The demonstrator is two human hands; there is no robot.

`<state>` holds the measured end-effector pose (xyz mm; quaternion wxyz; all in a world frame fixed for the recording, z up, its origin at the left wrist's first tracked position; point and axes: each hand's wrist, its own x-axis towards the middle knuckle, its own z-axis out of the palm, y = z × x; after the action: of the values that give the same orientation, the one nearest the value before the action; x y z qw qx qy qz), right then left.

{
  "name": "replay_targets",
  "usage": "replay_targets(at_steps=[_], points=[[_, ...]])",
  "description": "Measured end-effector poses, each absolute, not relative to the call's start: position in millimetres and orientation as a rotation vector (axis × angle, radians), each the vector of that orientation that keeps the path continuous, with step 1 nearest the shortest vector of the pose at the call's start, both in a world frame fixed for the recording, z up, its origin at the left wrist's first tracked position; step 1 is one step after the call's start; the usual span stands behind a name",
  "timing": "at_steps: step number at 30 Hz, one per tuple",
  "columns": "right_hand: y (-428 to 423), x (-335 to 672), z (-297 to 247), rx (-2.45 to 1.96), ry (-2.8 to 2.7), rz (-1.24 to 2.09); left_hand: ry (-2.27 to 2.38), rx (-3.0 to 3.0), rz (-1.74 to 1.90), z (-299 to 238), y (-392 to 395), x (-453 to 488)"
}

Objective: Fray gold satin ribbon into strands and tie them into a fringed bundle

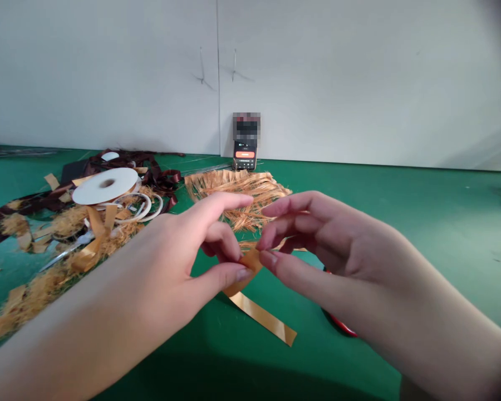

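Between my two hands is a gold satin ribbon [264,317], its cut end trailing down to the right over the green table. My left hand [200,250] pinches it between thumb and curled fingers, with the index finger stretched out above. From the other side, my right hand [317,245] grips the ribbon's upper edge between thumb and fingertips. Just beyond the hands lies a fan of frayed gold ribbon strands [242,192]. Red-handled scissors, or a similar red tool [342,326], lie mostly hidden under my right forearm.
On the left, a white ribbon spool [106,186] rests among dark brown ribbon [150,172] and heaped gold fibres [37,295]. A phone [245,150] leans against the white wall panel [338,83] at the back. The green table [421,211] stretches to the right.
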<state>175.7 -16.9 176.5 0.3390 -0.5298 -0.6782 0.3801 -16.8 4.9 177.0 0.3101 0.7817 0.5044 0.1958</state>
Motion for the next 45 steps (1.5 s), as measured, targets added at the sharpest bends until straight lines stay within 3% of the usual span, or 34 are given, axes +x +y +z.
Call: replay_targets(at_steps=[11,19,29,45], points=[[-17,176,176,-1.364,-1.756,1.029,1.282,2.025,0.536,179,4,-17],[-16,178,168,-1.339,-1.695,1.025,1.202,2.011,0.786,174,5,-15],[-12,179,166,-1.268,-1.601,1.251,1.161,1.911,0.944,170,7,-12],[-11,183,168,-1.306,-1.659,1.178,1.146,1.840,0.983,165,8,-13]])
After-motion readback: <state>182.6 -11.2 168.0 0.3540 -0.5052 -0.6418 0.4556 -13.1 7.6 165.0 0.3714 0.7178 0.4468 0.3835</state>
